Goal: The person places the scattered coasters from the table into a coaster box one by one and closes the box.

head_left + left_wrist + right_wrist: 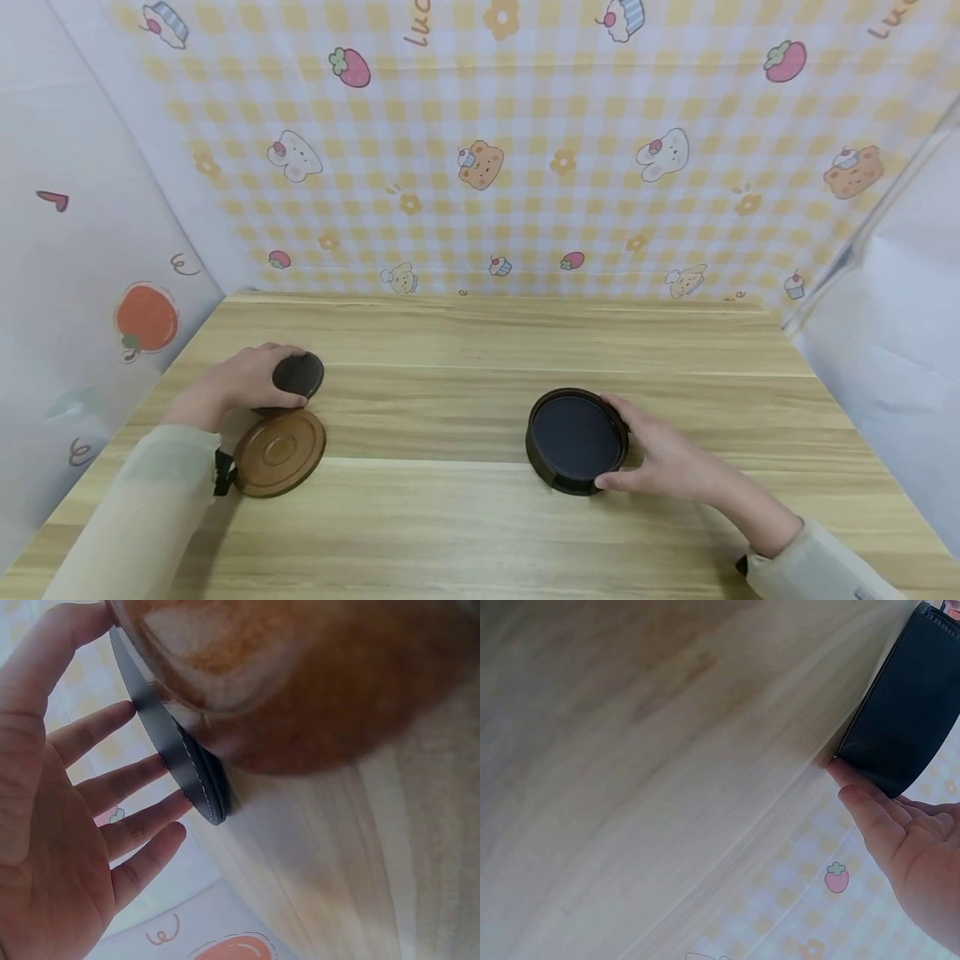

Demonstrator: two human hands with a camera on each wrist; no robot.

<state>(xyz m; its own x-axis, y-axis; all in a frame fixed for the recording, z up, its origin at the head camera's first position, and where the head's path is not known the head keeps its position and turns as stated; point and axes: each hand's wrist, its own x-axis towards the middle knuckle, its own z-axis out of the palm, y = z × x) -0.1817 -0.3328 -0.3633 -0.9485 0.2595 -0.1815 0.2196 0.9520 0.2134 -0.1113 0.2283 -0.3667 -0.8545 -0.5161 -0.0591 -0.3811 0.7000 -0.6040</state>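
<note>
On the left, my left hand pinches a round black coaster by its rim, thumb at the near side and fingers at the far side. In the left wrist view the stitched edge of the black coaster shows, with a second dark layer close against it. Just nearer lies a brown wooden disc with a ringed centre. To the right, my right hand spans a black round coaster holder, thumb at its front and fingers at its far right. A dark stitched coaster lies inside.
The wood-grain table carries these things. A yellow checked cloth with cartoon prints hangs along the back edge. White sheets stand at the left and right sides.
</note>
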